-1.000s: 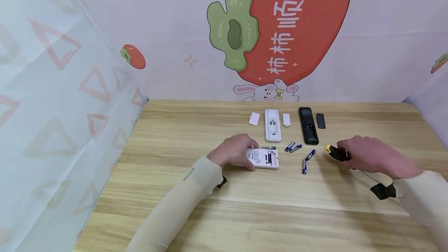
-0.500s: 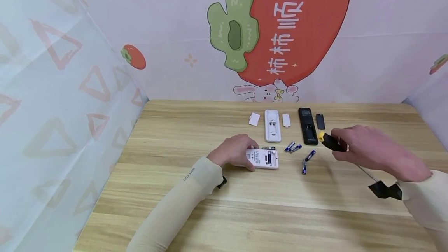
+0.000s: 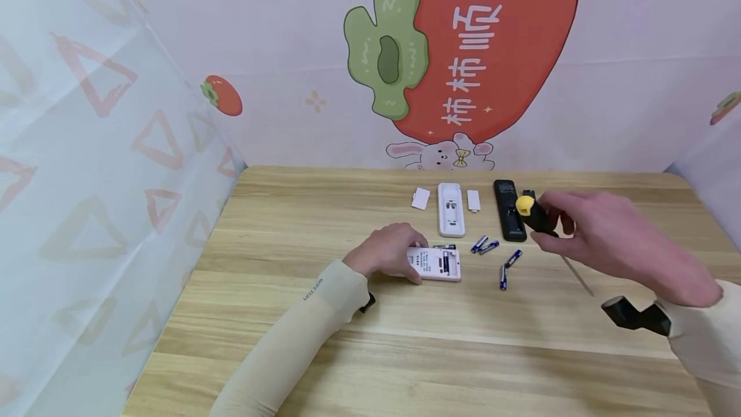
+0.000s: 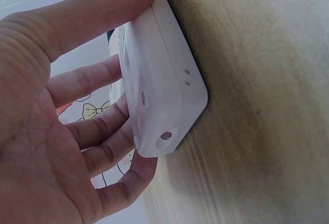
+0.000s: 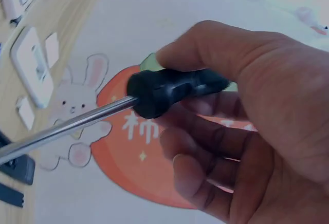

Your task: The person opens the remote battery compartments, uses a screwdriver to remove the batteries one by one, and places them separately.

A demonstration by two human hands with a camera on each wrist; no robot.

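Note:
On the table, my left hand (image 3: 389, 248) grips a white remote-like device (image 3: 437, 263) by its sides, thumb on the near edge. Its battery bay is uncovered and a battery shows inside. In the left wrist view, screw-sized holes mark the end of the device (image 4: 162, 85). My right hand (image 3: 608, 237), raised above the table, pinches a screwdriver (image 3: 537, 216) by its black handle. The yellow handle end points away from me and the metal shaft slants back toward my wrist. The right wrist view shows the screwdriver (image 5: 154, 93) between thumb and fingers.
Behind lie a white remote (image 3: 451, 224) and a black remote (image 3: 506, 192), both with uncovered battery bays. White covers (image 3: 473, 200) lie beside the white one; a black cover (image 3: 529, 194) is partly hidden. Several loose blue-and-silver batteries (image 3: 513, 258) lie between the hands. A printed wall backs the table.
My right hand has risen and moved forward and slightly left with the screwdriver, whose yellow end now overlaps the black remote's side. The left hand and its device have stayed put.

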